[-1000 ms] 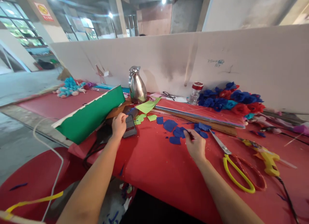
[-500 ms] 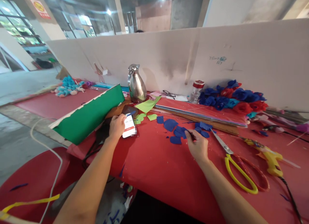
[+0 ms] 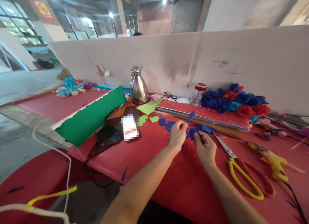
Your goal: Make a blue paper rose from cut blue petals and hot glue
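My left hand (image 3: 178,134) is closed in a pinch on a thin blue paper strip (image 3: 191,116), which sticks up past the fingertips. Close beside it, my right hand (image 3: 206,148) pinches a rounded blue petal piece (image 3: 192,133). The two hands are near each other but apart. Several more cut blue pieces (image 3: 162,121) lie on the red table (image 3: 145,156) around and behind them. Scissors (image 3: 233,155) with one yellow and one red handle rest to the right of my right hand. A phone (image 3: 130,128) with a lit, blurred-out screen lies left of my hands.
A steel jug (image 3: 139,89) stands behind the green board (image 3: 91,118) and light green paper (image 3: 150,105). Blue and red paper flowers (image 3: 231,97) and a red-lidded jar (image 3: 198,94) sit along the back partition. A yellow glue gun (image 3: 275,163) lies far right.
My left hand has left the phone and moved right, bringing the blue strip beside my right hand. My right hand has shifted slightly right and now shows a blue petal piece in its fingers.
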Available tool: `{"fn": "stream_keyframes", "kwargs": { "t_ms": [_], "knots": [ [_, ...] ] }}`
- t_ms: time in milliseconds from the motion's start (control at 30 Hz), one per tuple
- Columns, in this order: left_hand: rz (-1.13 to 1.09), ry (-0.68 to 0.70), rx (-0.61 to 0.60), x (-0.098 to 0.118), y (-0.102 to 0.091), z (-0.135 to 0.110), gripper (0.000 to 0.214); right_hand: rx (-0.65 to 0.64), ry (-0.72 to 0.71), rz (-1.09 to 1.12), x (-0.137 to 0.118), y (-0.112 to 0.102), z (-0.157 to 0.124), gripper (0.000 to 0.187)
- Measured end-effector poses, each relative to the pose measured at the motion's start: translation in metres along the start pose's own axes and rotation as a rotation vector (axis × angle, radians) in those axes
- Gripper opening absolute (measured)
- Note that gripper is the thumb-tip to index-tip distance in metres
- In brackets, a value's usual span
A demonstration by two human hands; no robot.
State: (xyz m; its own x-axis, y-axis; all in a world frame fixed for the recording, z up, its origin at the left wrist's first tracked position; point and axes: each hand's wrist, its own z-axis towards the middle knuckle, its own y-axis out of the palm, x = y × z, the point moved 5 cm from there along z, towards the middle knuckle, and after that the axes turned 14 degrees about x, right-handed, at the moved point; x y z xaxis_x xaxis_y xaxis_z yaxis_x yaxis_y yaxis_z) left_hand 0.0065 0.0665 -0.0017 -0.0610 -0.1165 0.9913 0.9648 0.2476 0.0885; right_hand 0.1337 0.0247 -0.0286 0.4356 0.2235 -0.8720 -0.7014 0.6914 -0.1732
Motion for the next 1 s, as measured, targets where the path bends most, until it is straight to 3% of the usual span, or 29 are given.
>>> {"fn": "stream_keyframes", "kwargs": {
  "t_ms": [67, 200, 467, 633, 800, 1000],
  "knots": [
    [-0.018, -0.026, -0.014, -0.01, 0.009, -0.003, 0.015, 0.016, 0.059, 0.028, 0.001, -0.001, 0.001, 0.04],
    [0.026, 0.036, -0.005, -0.019, 0.006, -0.003, 0.016, 0.035, 0.163, 0.089, -0.001, -0.001, 0.002, 0.039],
    [-0.089, -0.045, -0.049, -0.025, 0.006, -0.007, 0.015, -0.001, 0.157, 0.098, -0.007, 0.0, 0.0, 0.037],
    [-0.141, -0.082, -0.058, -0.029, 0.009, -0.008, 0.015, 0.014, 0.209, 0.16, 0.0, -0.002, 0.01, 0.036],
    [-0.135, -0.102, -0.037, -0.033, 0.007, -0.005, 0.014, -0.064, 0.233, 0.187, 0.008, -0.004, 0.012, 0.036],
    [-0.142, -0.117, -0.01, -0.031, 0.004, -0.004, 0.014, -0.016, 0.296, 0.265, 0.015, -0.012, 0.01, 0.035]
  ]
}}
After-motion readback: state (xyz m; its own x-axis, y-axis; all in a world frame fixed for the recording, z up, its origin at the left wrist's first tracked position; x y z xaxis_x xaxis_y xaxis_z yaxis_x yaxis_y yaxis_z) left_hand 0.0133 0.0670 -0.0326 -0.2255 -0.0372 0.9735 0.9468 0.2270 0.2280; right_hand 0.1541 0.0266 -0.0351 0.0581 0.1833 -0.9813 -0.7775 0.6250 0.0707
